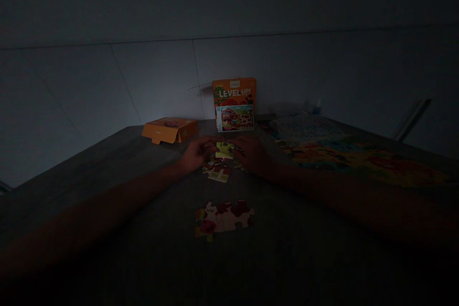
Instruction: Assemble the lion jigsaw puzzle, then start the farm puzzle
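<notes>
Between my two hands is a green puzzle piece [224, 150], held up over a small heap of loose puzzle pieces [219, 173]. My left hand [196, 154] pinches its left side, fingers closed. On its right side, my right hand [255, 154] grips with thumb and fingers. Nearer to me, several joined puzzle pieces [225, 218] lie flat and show a cow with a pink muzzle and brown patches. Dim light blurs the fine detail of the pieces.
An orange puzzle box [234, 93] stands against the wall, a picture card [235, 118] leaning on it. Another orange box [170, 129] lies at the back left. Along the right side spreads a colourful puzzle [358, 160], with a clear plastic bag [304, 126] behind it.
</notes>
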Motion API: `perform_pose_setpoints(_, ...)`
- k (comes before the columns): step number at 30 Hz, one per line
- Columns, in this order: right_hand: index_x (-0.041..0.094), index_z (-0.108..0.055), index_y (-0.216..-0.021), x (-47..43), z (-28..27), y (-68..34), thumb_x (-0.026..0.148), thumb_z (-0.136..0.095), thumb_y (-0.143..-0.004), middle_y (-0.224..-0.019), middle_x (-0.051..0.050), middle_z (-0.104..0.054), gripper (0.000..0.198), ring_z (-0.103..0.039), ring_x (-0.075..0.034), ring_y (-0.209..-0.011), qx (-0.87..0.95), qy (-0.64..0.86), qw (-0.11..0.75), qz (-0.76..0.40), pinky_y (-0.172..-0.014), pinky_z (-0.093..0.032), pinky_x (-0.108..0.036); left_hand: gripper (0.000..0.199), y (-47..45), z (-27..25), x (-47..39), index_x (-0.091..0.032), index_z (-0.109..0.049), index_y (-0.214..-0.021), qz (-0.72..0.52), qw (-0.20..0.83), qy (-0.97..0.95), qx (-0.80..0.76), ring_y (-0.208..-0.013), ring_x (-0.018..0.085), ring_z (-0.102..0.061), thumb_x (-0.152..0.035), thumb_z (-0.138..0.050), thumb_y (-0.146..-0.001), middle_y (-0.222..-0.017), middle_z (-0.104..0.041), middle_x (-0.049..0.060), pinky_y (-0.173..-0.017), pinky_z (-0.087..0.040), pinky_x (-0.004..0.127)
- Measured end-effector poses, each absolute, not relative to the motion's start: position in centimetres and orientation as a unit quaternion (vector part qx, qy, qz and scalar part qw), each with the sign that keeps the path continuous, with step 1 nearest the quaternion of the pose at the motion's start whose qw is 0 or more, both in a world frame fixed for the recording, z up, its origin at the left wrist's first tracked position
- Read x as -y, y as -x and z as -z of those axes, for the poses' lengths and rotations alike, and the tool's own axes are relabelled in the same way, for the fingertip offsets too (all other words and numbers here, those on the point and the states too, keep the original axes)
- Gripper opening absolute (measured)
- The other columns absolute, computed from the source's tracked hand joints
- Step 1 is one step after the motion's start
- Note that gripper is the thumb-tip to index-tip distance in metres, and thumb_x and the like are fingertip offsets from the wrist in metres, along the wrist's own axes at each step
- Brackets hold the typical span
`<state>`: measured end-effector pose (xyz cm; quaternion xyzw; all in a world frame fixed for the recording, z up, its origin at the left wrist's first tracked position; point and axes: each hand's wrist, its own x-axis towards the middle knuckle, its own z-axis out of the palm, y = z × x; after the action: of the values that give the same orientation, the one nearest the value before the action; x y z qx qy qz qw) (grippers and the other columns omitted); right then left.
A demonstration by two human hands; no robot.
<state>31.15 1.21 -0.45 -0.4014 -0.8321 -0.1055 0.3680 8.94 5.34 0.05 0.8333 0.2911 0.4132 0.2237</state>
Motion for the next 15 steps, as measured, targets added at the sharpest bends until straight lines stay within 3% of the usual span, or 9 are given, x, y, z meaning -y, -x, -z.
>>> perform_pose_setpoints(5, 0.016, -0.065, -0.126, -1.13, 0.30, -31.21, 0.013, -0.055, -0.091, -0.108, -0.011, -0.069, 0.037, -0.062, -0.024, -0.100, 0.833, 0.413, 0.352, 0.113, -0.092, -0.045, -0.040, 0.022, -8.91, -0.17, -5.02, -0.014, -0.071, -0.100, -0.416, 0.160, -0.845, -0.296, -0.089, 0.020, -0.059, -0.027, -0.064, -0.084, -0.089, -0.061, 0.006, -0.083, -0.049, 0.031)
perform_pose_setpoints(15, 0.017, -0.067, -0.123, -1.51, 0.65, -31.20, 0.012, -0.056, -0.087, -0.103, -0.011, -0.071, 0.038, -0.063, -0.024, -0.096, 0.832, 0.385, 0.384, 0.111, -0.087, -0.047, -0.039, 0.018, -8.93, -0.29, -4.73, -0.014, -0.073, -0.096, -0.425, 0.173, -0.832, -0.313, -0.090, 0.020, -0.059, -0.023, -0.069, -0.081, -0.088, -0.060, 0.006, -0.082, -0.050, 0.032)
